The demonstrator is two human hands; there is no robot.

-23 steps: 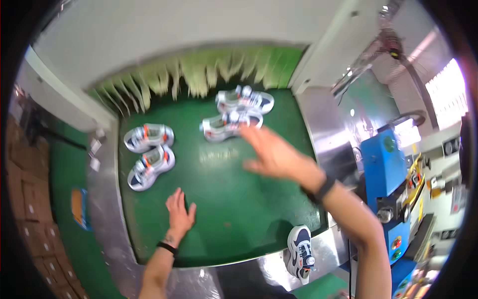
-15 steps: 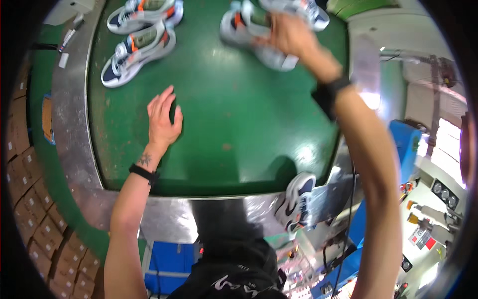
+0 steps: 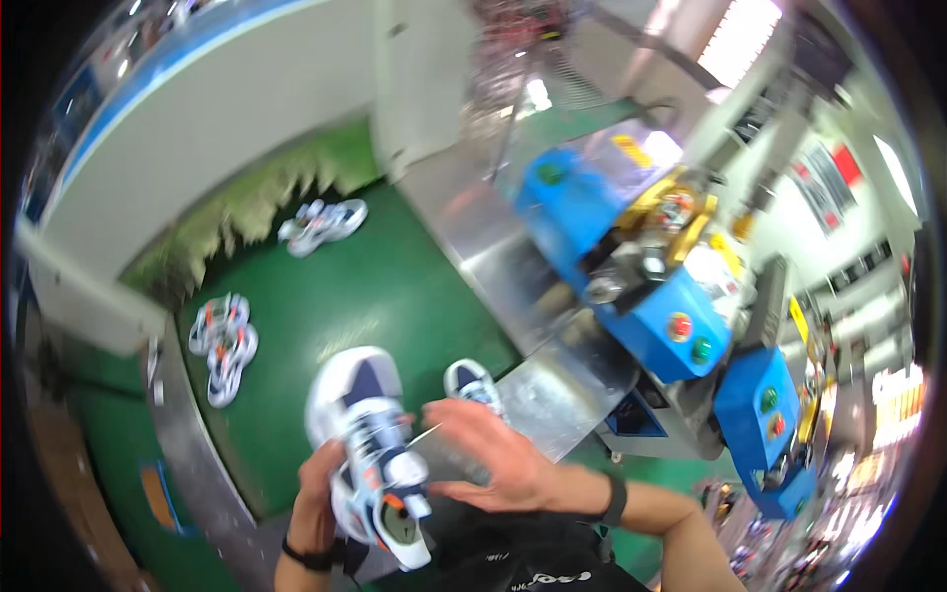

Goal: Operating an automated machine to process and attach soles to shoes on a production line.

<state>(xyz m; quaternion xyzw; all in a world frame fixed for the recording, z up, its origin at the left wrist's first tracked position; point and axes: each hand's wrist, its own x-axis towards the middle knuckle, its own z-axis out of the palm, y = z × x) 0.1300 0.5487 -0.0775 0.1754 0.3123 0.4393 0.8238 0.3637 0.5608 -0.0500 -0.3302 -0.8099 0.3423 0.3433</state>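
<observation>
A white, grey and navy sneaker (image 3: 367,434) with orange accents is raised close to my body, its toe pointing away and its green-lined opening towards me. My left hand (image 3: 318,488) is closed around its left side. On its other side, my right hand (image 3: 498,459) has fingers stretched out and the thumb apart, somewhat blurred. A thin pale strip, perhaps a lace end, runs from the shoe toward those fingertips. Partly behind the right hand, another sneaker (image 3: 471,383) rests at the green surface's near right corner.
More sneakers (image 3: 232,365) lie at the left of the green surface (image 3: 395,286), and others (image 3: 324,227) near the fringed green curtain (image 3: 237,212) of a pale housing. A metal rim (image 3: 202,444) borders the surface. Blue machines (image 3: 641,316) with red and green buttons stand at the right.
The view has swung to the right. My left hand, empty before, now grips a sneaker near my body. My right hand has come back from the far shoes to beside it.
</observation>
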